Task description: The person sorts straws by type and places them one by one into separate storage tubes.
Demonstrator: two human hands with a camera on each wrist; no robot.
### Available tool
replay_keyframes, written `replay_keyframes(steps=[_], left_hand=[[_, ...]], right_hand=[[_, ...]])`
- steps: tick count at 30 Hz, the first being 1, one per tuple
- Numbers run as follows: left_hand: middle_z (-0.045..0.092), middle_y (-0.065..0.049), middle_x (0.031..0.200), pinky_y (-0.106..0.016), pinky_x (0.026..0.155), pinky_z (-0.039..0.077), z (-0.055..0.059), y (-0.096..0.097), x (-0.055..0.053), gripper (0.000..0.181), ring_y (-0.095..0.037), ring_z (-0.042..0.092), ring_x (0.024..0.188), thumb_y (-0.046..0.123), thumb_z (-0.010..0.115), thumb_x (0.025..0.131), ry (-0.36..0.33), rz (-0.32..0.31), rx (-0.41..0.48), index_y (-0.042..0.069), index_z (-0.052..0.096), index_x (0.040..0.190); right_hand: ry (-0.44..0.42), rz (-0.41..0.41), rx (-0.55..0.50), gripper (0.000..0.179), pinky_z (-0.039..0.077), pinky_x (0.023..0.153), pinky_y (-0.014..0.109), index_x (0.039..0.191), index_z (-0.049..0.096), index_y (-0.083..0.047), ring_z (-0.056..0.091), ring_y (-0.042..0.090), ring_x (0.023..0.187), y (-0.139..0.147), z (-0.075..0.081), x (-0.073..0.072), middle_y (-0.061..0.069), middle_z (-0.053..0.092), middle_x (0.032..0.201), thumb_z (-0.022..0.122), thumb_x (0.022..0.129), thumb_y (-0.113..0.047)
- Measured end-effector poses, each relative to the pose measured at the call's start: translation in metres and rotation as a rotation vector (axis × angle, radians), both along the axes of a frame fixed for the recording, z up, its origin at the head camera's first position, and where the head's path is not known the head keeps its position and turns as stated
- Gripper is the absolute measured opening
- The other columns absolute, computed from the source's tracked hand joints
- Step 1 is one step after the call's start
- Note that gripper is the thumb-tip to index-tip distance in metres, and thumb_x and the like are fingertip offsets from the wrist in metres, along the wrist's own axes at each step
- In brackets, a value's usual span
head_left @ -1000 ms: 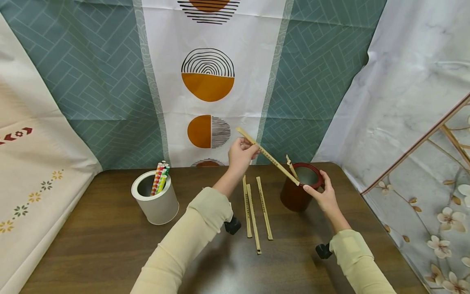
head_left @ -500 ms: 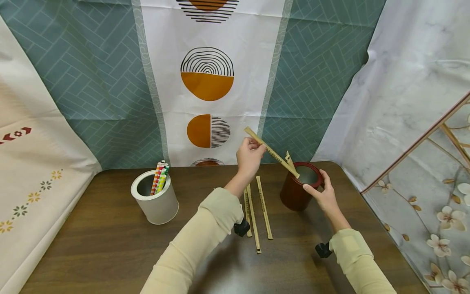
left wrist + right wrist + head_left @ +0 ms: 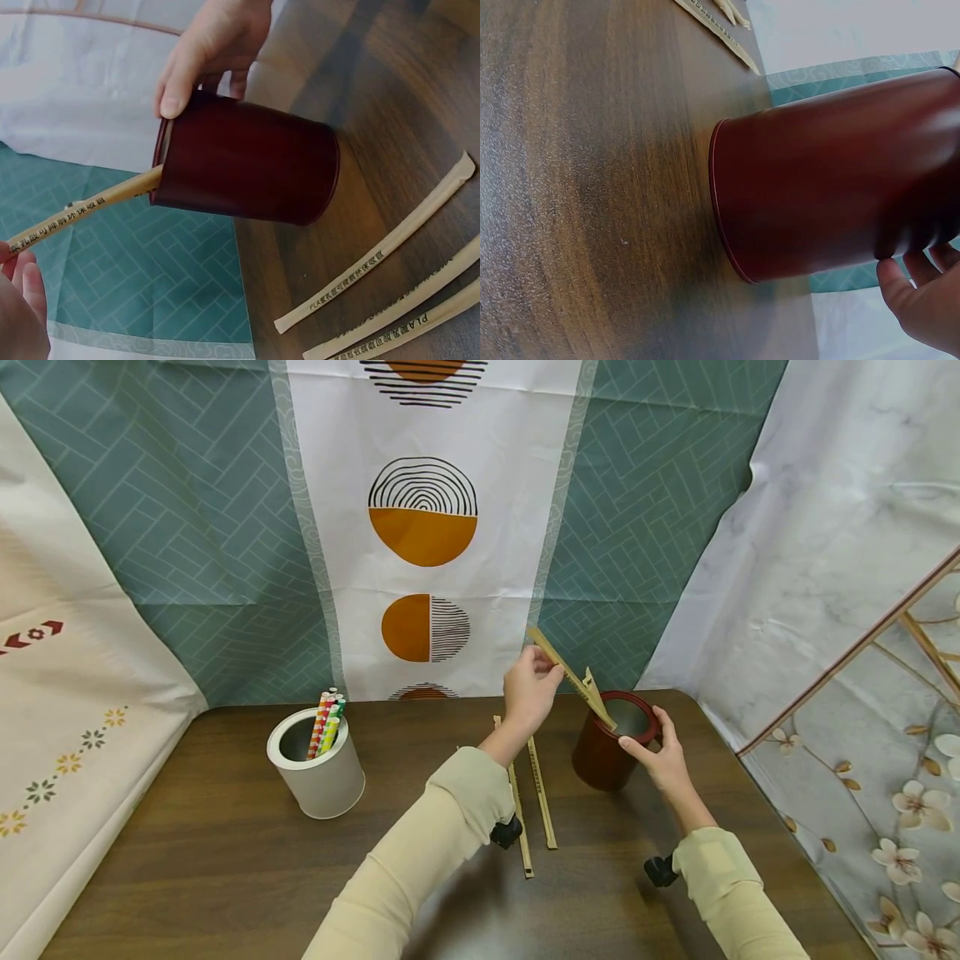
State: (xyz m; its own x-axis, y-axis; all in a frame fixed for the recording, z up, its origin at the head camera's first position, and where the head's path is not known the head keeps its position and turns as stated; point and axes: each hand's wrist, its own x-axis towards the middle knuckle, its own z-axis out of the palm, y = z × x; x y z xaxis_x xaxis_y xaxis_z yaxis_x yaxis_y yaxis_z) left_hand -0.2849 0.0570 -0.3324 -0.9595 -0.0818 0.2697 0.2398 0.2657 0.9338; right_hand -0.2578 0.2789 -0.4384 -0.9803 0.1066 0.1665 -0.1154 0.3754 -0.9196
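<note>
Patterned cloth backdrop (image 3: 217,527) behind, teal with a white strip, hanging down past the far edge of the brown wooden tabletop (image 3: 187,877). Dark red pot (image 3: 602,758) stands upright near the tabletop's far right corner, mouth up. White can (image 3: 326,787) toward the far left corner, printed straws (image 3: 324,727) leaning in it.

Right hand (image 3: 662,758) grips the pot at the mouth, thumb on the rim, fingers along the outer wall. Left hand (image 3: 531,689) is up off the tabletop, pinching a paper-wrapped straw (image 3: 97,202) toward its upper end, between thumb and fingers.

Key relation: pot mouth lies right of and below the left-hand pinch, straw's long axis bridging the two. Low end looks just past the rim, on the mouth's left side; exact depth can't tell. Right hand is nearer the mouth, left is nearer the straw's top.

Straw direction: slanted, upper tip up toward the far edge and left, lower tip down and right. Upright wrapped straw (image 3: 589,679) already leans in the pot, close beside the held one. Three loose wrapped straws (image 3: 375,256) lie mid-tabletop left of the pot, long axes running roughly far edge to near edge.
</note>
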Motion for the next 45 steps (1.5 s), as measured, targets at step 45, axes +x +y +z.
replay_keyframes(steps=[45], left_hand=[[0.066, -0.005, 0.084, -0.031, 0.068, 0.045, -0.105, -0.043, -0.006, 0.025, -0.020, 0.060, 0.075, 0.025, 0.064, 0.081, -0.154, 0.010, -0.235, 0.009, 0.059, 0.098]], right_hand=[[0.012, -0.007, 0.035, 0.076, 0.033, 0.082, 0.014, 0.141, 0.016, -0.010, 0.031, 0.029, 0.122, 0.001, -0.001, -0.001, 0.018, 0.027, 0.140, 0.063, 0.081, -0.017]])
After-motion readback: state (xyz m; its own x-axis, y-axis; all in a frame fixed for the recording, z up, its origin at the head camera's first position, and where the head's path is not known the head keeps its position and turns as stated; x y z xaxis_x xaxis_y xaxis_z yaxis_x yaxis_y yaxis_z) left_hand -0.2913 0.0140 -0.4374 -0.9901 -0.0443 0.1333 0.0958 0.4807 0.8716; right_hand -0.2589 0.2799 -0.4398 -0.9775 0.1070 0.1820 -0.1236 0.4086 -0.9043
